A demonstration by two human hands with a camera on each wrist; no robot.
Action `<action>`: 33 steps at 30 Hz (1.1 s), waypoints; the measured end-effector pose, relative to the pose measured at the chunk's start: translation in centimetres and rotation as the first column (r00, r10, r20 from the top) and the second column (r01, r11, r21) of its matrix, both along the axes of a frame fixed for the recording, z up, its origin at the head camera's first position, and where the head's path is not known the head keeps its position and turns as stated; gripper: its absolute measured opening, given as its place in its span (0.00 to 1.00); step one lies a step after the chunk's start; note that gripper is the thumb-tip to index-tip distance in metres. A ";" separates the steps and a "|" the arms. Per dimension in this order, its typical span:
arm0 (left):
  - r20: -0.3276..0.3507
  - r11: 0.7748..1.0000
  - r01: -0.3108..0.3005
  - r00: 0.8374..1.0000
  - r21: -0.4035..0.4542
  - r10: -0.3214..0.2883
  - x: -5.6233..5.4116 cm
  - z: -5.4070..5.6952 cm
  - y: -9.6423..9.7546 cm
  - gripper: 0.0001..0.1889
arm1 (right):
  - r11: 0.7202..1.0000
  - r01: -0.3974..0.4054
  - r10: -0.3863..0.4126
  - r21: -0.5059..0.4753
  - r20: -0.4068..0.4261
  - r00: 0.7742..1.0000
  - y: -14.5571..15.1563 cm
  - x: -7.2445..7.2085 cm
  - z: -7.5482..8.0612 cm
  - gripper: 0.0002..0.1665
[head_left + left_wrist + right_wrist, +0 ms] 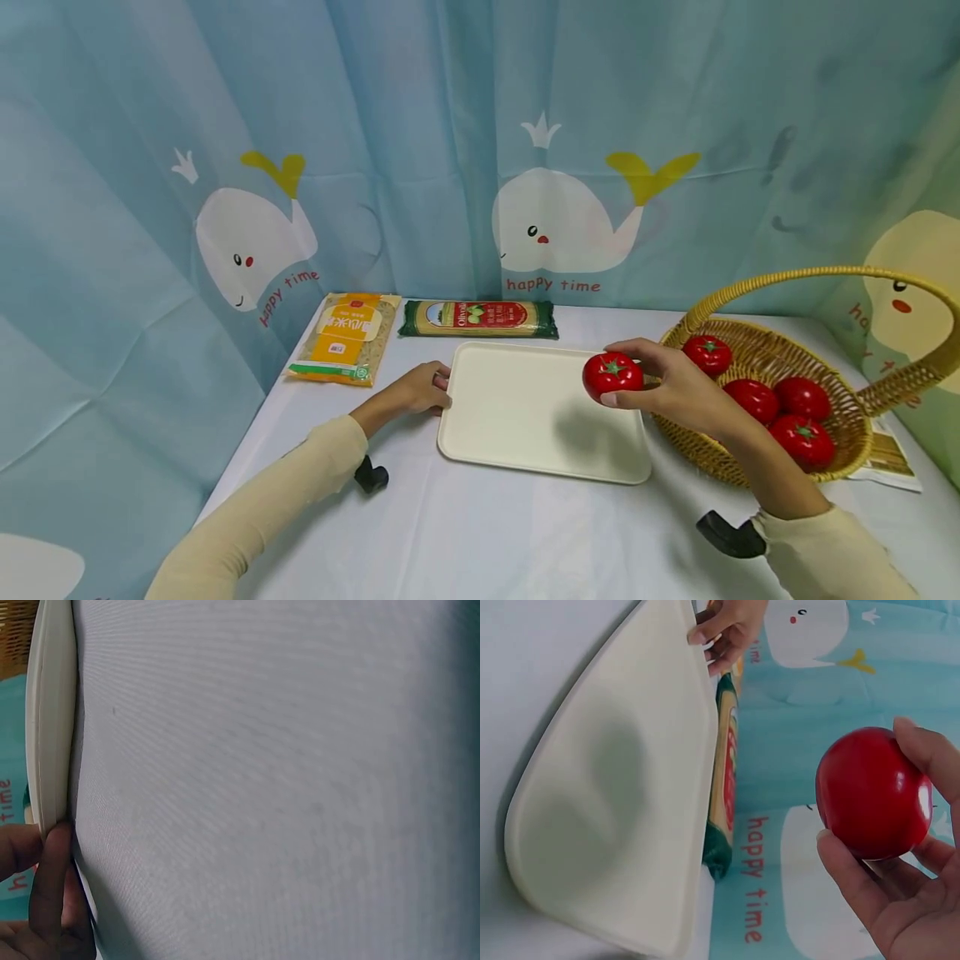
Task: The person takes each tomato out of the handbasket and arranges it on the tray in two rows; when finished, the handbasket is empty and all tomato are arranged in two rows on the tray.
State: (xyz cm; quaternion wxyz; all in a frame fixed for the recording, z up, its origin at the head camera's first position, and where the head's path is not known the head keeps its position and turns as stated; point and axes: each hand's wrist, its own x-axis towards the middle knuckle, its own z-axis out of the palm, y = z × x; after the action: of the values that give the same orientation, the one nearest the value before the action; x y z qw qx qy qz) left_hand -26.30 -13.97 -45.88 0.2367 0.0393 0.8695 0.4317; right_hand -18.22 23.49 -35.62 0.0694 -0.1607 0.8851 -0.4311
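Tomato [611, 377]: one, round, red, glossy, green star on top. Your right hand [686, 396] is grasping it between thumb and fingers, raised clear of the tray [517, 417], which is lying below that hand and to its left. Handling, by judgement: you are probably carrying a light, fairly firm piece; the shine is suggesting slippery skin, and hard squeezing could bruise it. Hold: around the widest part, fingertips spread, green top left free.

Tray: one, pale, shallow. Your left hand [420, 388] is pinching its left edge. Likely stiff and light; the rim is offering the surest hold.

Basket [693, 450]: one, woven, standing on the worktop [480, 542] just right of your right hand, holding more tomatoes [802, 440].
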 end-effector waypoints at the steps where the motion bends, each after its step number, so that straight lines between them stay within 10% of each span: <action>1: 0.001 1.000 -0.001 1.000 0.000 0.001 0.0 0.0 0.0 0.28 | 1.000 0.000 0.000 -0.008 0.006 1.000 -0.2 -0.1 -0.1 0.40; 33: 0.007 1.000 0.012 1.000 -0.005 -0.012 -0.4 -0.1 0.0 0.28 | 0.988 -0.115 0.115 -0.106 -0.007 0.993 -5.2 -4.4 -3.5 0.37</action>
State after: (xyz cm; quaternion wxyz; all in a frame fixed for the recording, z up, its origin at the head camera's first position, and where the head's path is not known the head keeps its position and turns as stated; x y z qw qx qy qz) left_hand -26.70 -14.01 -46.02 0.2425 0.0426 0.8695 0.4282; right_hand -22.66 18.27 -39.14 0.0852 -0.2151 0.8503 -0.4727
